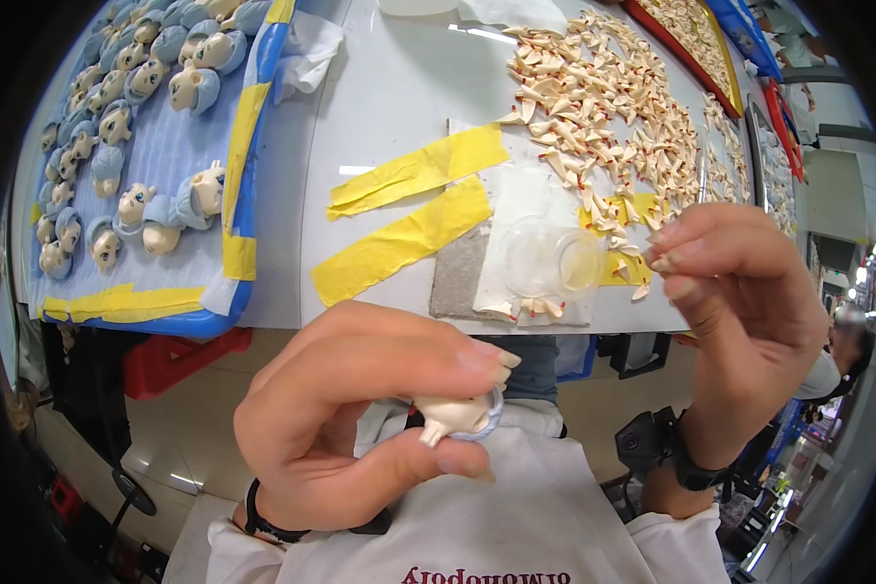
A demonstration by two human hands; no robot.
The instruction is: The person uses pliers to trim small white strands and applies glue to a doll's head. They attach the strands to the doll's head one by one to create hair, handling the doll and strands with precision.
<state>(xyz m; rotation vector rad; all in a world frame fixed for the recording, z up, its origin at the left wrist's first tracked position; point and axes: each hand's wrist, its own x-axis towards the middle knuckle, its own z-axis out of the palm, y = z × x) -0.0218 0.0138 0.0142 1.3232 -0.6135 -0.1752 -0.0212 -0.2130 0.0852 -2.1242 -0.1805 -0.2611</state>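
Your left hand [350, 428] grips a small cream-coloured doll head with a pale blue cap [460, 415], fingers closed around it, held over your lap below the white tabletop [380, 107] edge. It looks light, rigid and smooth, so pinch its rounded sides, not the painted face. Its neck peg points down and left; the long axis seems to run roughly left to right. Your right hand [740, 311] has its fingers pinched together; what they hold is too small to tell.

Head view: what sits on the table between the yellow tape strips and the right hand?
In the head view, a clear round dish sits between the tape strips and the right hand, with a few loose cream pieces by it.
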